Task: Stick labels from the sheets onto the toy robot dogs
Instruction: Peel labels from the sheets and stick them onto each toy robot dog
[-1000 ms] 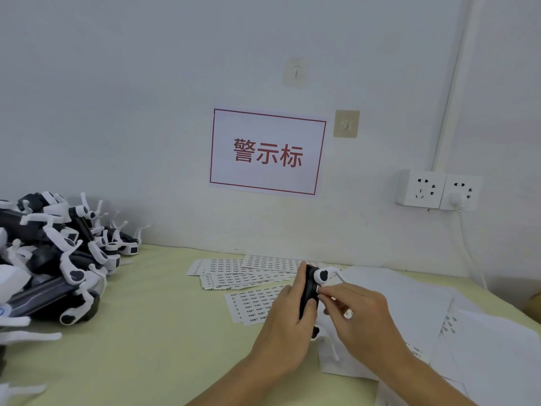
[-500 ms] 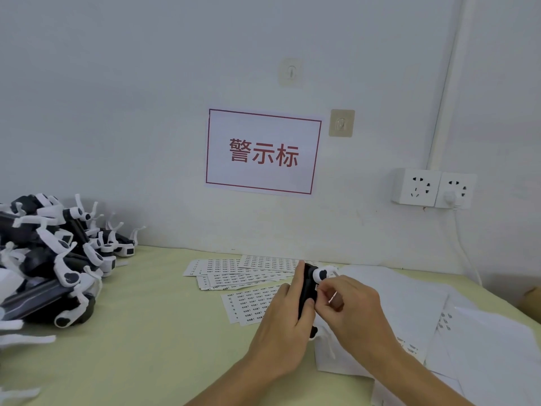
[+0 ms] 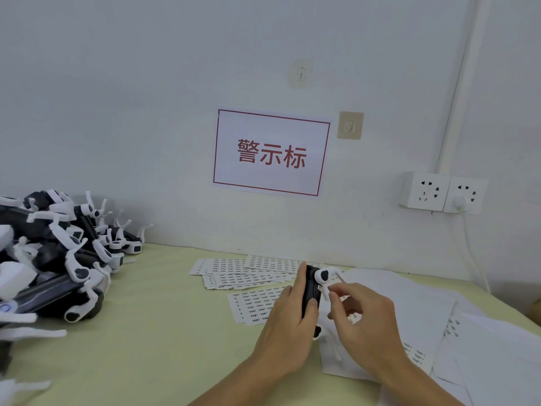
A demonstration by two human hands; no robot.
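Observation:
My left hand [image 3: 288, 317] grips a black and white toy robot dog [image 3: 311, 284] upright above the table, thumb on its black body. My right hand [image 3: 361, 320] is right beside the dog, its fingertips pinched together at the dog's white leg; a small label may be between them, but I cannot make it out. Several label sheets [image 3: 251, 276] printed with small rows lie fanned on the table just behind the hands. A heap of black and white toy robot dogs [image 3: 58, 259] lies at the left edge.
Several blank white backing sheets [image 3: 409, 312] are spread over the right part of the yellow-green table [image 3: 146, 317]. On the wall behind hang a red-framed paper sign [image 3: 270, 153], two adhesive hooks and a double socket [image 3: 442, 191] with a white cable running down.
My right hand has shifted slightly from the dog's upper side to its white leg, fingers still pinched. The left hand keeps the same grip. The view has tilted a little.

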